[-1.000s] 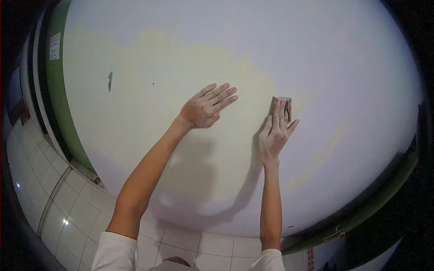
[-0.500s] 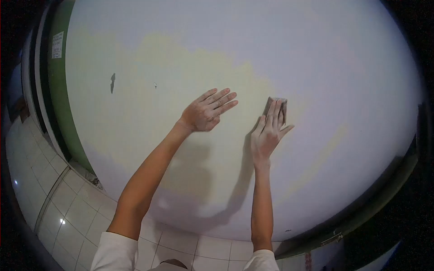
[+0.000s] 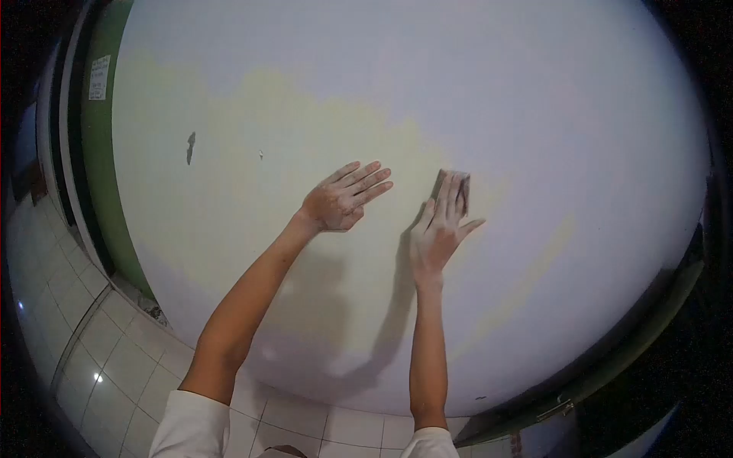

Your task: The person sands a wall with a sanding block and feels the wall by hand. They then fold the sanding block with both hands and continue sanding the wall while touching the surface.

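Observation:
My left hand (image 3: 340, 200) lies against the wall (image 3: 580, 137), its fingers stretched out and nothing held. A dusty white film coats my right hand (image 3: 435, 237), whose fingers press a folded piece of sandpaper (image 3: 464, 180) to the wall. The sandpaper is grey-brown, and the fingers hide much of it. Its thumb sticks out to the right. Around both hands the pale lilac wall carries a large yellowish patch (image 3: 252, 114). A fainter yellow streak (image 3: 538, 267) runs diagonally at the right.
A dark chip (image 3: 191, 148) and a small white nick (image 3: 260, 154) mark the wall at left. Past its left edge stands a green frame (image 3: 99, 153) bearing a paper note (image 3: 98, 78). White floor tiles (image 3: 130, 370) lie below. A dark edge (image 3: 611, 366) borders the lower right.
My right hand and the sandpaper have shifted slightly left and down in view. The left hand appears a little lower too, as does the wall's upper part, so the camera has tilted somewhat.

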The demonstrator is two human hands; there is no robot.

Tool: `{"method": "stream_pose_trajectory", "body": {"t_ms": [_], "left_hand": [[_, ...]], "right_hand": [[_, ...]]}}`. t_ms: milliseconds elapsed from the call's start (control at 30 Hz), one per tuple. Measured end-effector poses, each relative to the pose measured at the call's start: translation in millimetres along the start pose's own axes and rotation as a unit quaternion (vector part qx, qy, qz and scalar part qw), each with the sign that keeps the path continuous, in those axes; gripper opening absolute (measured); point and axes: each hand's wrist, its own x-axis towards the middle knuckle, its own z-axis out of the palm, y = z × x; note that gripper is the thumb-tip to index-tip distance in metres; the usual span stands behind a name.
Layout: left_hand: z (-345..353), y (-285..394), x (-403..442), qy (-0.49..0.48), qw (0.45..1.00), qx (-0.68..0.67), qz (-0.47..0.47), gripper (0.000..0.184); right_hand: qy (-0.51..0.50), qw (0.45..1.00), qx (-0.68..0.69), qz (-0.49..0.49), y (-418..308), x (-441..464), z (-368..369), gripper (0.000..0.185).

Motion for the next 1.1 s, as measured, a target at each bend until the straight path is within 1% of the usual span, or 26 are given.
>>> {"method": "stream_pose_trajectory", "body": {"t_ms": [67,133,233,300,367,400,467,500,567,633,700,733,767,833,900,1033,1100], "left_hand": [[1,0,-1,-0.001,1.0,-0.004,-0.004,0.075],[0,1,0,-0.002,1.0,-0.013,-0.006,0.073],[-1,4,-1,-0.006,1.0,-0.002,-0.007,0.07],[-3,4,1,0.0,1.0,0.008,-0.011,0.068],[-5,5,3,-0.005,1.0,-0.003,-0.012,0.066],[-5,5,3,-0.002,1.0,-0.01,-0.013,0.065],[-7,4,3,0.0,1.0,-0.012,-0.012,0.064],[-7,5,3,0.005,1.0,-0.013,-0.017,0.066],[-5,8,4,0.014,0.999,-0.016,-0.026,0.067],[-6,6,3,0.003,1.0,-0.003,-0.014,0.061],[-4,5,1,0.006,1.0,-0.005,-0.009,0.061],[-2,5,1,0.011,1.0,0.004,-0.011,0.061],[0,5,1,0.015,1.0,0.011,-0.01,0.061],[-3,9,4,0.01,1.0,0.013,-0.005,0.062],[-3,9,5,0.028,0.999,-0.002,-0.021,0.063],[-1,7,3,0.025,0.999,-0.015,-0.027,0.062],[1,7,1,0.026,1.0,0.004,-0.014,0.062]], "right_hand": [[-0.009,1.0,0.011,0.004,2,-41,3,0.056],[-0.066,0.997,-0.009,0.023,8,-78,5,0.056],[-0.087,0.996,-0.025,0.026,16,-85,7,0.056],[-0.063,0.997,-0.029,0.017,18,-53,6,0.057],[0.005,1.0,-0.01,-0.001,16,-8,-5,0.056],[0.005,1.0,-0.009,0.001,17,7,-10,0.056],[-0.019,0.998,-0.053,-0.015,20,25,-17,0.053],[-0.017,0.998,-0.052,-0.015,20,23,-17,0.053],[-0.023,1.0,-0.005,0.019,17,5,-20,0.054],[-0.033,0.999,-0.024,0.033,19,-22,-11,0.054],[-0.044,0.996,-0.052,0.053,16,-36,-7,0.055],[-0.022,0.998,-0.036,0.045,15,-30,-6,0.056],[-0.02,0.998,-0.037,0.053,16,-21,-4,0.056],[0.003,0.999,-0.035,0.03,12,5,-13,0.057],[0.004,0.997,-0.062,0.035,14,10,-11,0.058],[-0.031,0.996,-0.064,0.046,11,-24,-8,0.058],[-0.054,0.994,-0.076,0.052,13,-38,-6,0.058]]}}
